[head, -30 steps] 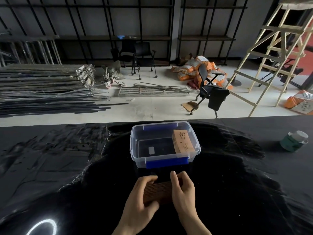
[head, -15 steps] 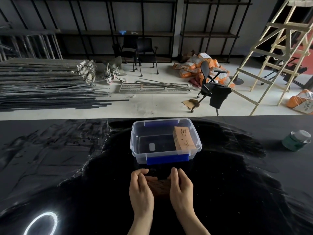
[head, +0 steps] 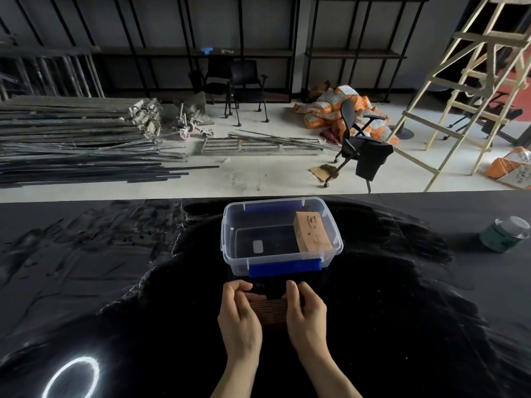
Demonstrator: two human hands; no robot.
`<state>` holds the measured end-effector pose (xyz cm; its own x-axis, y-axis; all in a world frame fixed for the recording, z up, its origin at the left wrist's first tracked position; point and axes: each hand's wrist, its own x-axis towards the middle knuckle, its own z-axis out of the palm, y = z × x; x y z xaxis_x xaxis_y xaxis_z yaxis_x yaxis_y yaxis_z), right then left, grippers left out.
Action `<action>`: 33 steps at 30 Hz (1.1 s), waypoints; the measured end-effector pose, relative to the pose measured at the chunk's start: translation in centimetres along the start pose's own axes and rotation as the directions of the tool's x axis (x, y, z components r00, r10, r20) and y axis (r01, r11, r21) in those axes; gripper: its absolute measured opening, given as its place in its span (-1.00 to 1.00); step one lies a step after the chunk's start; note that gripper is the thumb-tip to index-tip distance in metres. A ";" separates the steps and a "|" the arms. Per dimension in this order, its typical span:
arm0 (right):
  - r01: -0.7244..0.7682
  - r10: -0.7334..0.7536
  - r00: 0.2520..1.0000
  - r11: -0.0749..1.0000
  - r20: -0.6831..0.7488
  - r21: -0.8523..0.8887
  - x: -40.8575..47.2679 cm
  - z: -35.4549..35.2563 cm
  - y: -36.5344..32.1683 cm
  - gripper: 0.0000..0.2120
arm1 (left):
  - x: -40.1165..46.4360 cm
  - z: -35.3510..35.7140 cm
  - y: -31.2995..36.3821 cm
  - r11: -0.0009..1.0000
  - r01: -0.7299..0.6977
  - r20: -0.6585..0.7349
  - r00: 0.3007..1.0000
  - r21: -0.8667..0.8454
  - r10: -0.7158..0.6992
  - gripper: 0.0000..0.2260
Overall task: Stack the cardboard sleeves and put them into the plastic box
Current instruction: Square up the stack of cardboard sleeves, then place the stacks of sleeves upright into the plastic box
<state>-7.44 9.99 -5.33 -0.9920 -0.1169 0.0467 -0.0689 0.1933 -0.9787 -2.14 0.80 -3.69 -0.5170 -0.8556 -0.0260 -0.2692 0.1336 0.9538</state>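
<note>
A stack of brown cardboard sleeves (head: 269, 313) stands on edge on the black table, pressed between my two hands just in front of the box. My left hand (head: 240, 317) grips its left side and my right hand (head: 306, 313) grips its right side, fingers curled over the top. The clear plastic box (head: 230, 248) with blue latches sits right behind. Inside it, at the right end, lies another stack of printed cardboard sleeves (head: 311, 235).
A green jar with a clear lid (head: 504, 234) stands far right on the black table (head: 115, 268). A bright ring of light reflects at the front left of the table. Beyond the table's far edge are chairs, metal bars, sacks and a wooden ladder.
Both hands have shifted the sleeve stack toward the box and squared it; the fingers now curl over its far top edge.
</note>
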 end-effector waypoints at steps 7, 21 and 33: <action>-0.007 0.006 0.999 1.000 -0.039 -0.009 -0.3 0.1 -0.2 -0.66 | 0.9 -2.8 0.6 0.830 -0.450 0.378 0.869 0.329 0.320 -0.74; -0.079 0.079 0.996 0.997 -0.031 -0.006 -0.2 0.3 -0.4 -0.66 | 2.3 -3.2 4.9 0.419 -0.770 0.827 0.557 0.481 0.074 -0.51; -0.101 0.092 0.993 0.986 0.068 0.131 0.2 -2.6 -2.4 -0.83 | 2.9 -4.4 4.4 0.706 -0.586 0.733 0.666 0.398 0.139 -0.56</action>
<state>-7.75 11.98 -2.42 -0.9847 -0.1645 -0.0577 0.0459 0.0746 -0.9962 -1.28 -3.30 1.78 -0.9773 -0.1845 -0.1045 -0.2109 0.7945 0.5694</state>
